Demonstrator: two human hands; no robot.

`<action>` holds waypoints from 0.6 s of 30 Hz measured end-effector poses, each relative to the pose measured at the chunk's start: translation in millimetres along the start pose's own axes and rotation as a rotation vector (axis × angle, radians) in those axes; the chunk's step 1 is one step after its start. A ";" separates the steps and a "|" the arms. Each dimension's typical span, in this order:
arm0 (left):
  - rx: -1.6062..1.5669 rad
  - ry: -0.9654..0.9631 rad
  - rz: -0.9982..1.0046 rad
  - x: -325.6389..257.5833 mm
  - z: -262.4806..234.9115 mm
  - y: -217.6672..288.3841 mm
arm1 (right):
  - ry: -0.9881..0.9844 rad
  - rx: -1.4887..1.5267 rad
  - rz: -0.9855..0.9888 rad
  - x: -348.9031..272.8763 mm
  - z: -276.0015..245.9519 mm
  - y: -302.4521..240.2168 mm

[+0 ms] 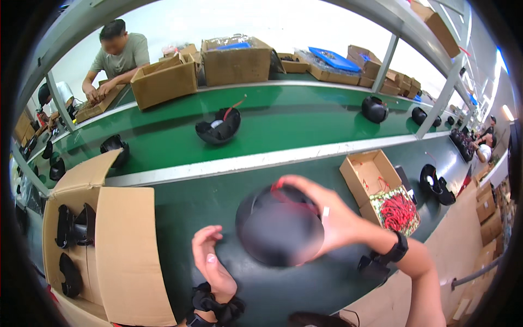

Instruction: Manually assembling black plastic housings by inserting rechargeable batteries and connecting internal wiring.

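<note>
While the right hand (pixel 339 217) is gripping the black shell (pixel 272 231) over the desk (pixel 182 210) at the centre of the frame, seemingly a handling step, the left hand (pixel 214 267) is hovering empty, loosely curled, just to its left, the next move probably calling for a steadying second grip.

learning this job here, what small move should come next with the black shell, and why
Probably bring the left hand in to steady the black shell: only the right hand holds it, while the left is empty, beside it and not touching.
</note>
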State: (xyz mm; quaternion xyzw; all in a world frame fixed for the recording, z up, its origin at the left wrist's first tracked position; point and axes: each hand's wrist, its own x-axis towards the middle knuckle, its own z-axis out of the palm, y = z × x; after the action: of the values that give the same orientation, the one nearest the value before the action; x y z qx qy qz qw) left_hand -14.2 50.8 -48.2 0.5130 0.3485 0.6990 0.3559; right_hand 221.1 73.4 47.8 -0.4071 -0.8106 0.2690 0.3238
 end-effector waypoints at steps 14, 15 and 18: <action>-0.087 -0.039 -0.136 -1.0 5.6 9.8 | 0.736 -0.316 0.736 139.4 -43.7 180.0; -0.083 -0.041 -0.136 -1.1 4.3 8.1 | 0.736 -0.312 0.738 142.3 -42.2 182.8; -0.001 -0.142 -0.136 -4.1 0.9 4.2 | 0.747 -0.496 0.678 148.0 -41.4 186.9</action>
State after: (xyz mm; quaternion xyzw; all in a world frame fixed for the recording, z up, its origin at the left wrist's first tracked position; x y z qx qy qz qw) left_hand -13.1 45.2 -46.4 0.5360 0.3561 0.6354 0.4268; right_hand 274.8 301.9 -11.0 -0.7764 -0.5037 -0.0030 0.3788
